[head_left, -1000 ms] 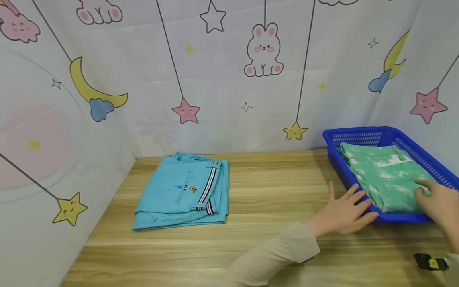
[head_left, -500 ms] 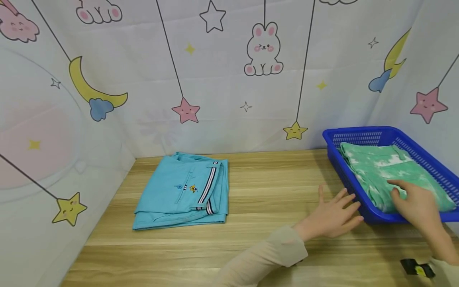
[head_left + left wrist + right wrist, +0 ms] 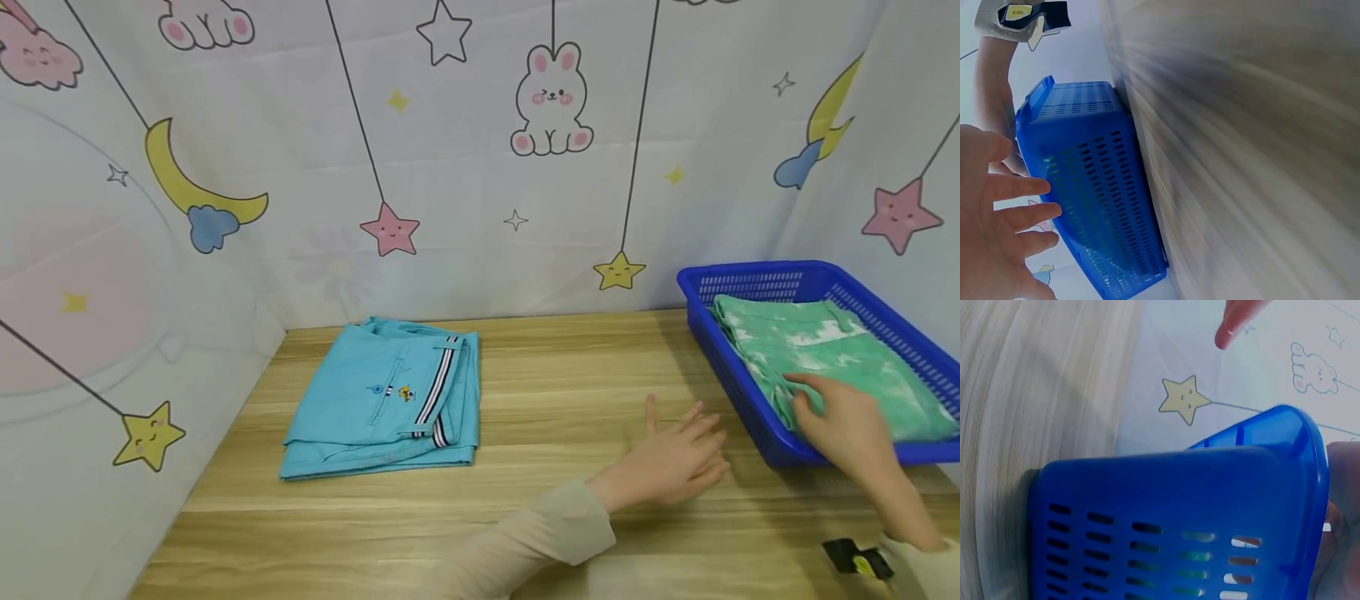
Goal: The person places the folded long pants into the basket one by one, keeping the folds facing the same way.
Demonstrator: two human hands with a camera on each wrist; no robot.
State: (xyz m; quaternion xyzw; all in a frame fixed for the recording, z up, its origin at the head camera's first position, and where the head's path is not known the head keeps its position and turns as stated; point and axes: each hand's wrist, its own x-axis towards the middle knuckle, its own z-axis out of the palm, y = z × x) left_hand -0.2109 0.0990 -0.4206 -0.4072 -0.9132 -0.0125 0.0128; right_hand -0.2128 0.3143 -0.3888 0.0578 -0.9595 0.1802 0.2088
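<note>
Folded green-and-white tie-dyed fabric garment (image 3: 873, 360): laid in the blue perforated plastic basket (image 3: 726, 367); judged light, soft and floppy, best supported beneath opposite folded edges.
Left hand (image 3: 670, 461): fingers spread, nothing held, near the basket's side.
Right hand (image 3: 850, 425): curved over the garment's near-left edge; whether cloth is pinched cannot be told.
Yellow tag (image 3: 1019, 11) on black strap (image 3: 1055, 16): marks too small to be read.

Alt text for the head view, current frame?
Right hand at folded green-and-white cloth in a blue basket; left hand over the wooden table, left of the basket. Folded turquoise trousers lie farther left.
</note>
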